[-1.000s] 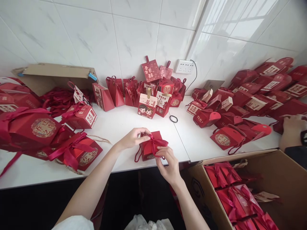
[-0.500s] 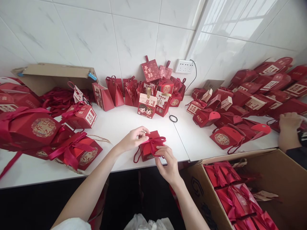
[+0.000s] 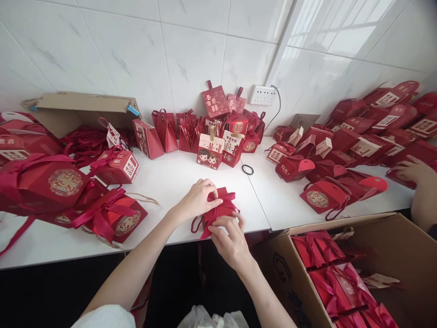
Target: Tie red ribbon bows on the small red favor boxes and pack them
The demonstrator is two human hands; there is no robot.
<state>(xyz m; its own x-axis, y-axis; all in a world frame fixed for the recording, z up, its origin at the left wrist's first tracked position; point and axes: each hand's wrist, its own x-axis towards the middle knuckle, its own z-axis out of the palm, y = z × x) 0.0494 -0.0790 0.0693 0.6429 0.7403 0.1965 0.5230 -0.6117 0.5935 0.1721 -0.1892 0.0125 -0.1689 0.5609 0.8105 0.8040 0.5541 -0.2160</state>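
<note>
A small red gift box (image 3: 221, 192) stands at the front edge of the white table, with a dark red cord handle (image 3: 195, 224) at its left. A red satin ribbon (image 3: 223, 209) is tied in a bow on its top. My left hand (image 3: 200, 199) pinches the ribbon at the bow's upper left, thumb against fingers. From the near right side, my right hand (image 3: 231, 238) closes thumb and fingers on a ribbon tail that points down toward me. My fingers cover part of the box and bow.
Bowed red boxes (image 3: 129, 222) and an open carton (image 3: 88, 101) lie left. Sample boxes (image 3: 209, 152) stand by the wall. A black hair tie (image 3: 247, 169) lies near the table seam. More boxes (image 3: 319, 196), a filled carton (image 3: 392, 228) and another person's hand (image 3: 411, 171) are at right.
My right hand has moved down and left along the bow to the ribbon tail. My left hand has shifted slightly right. The other person's hand now rests lower on a red box.
</note>
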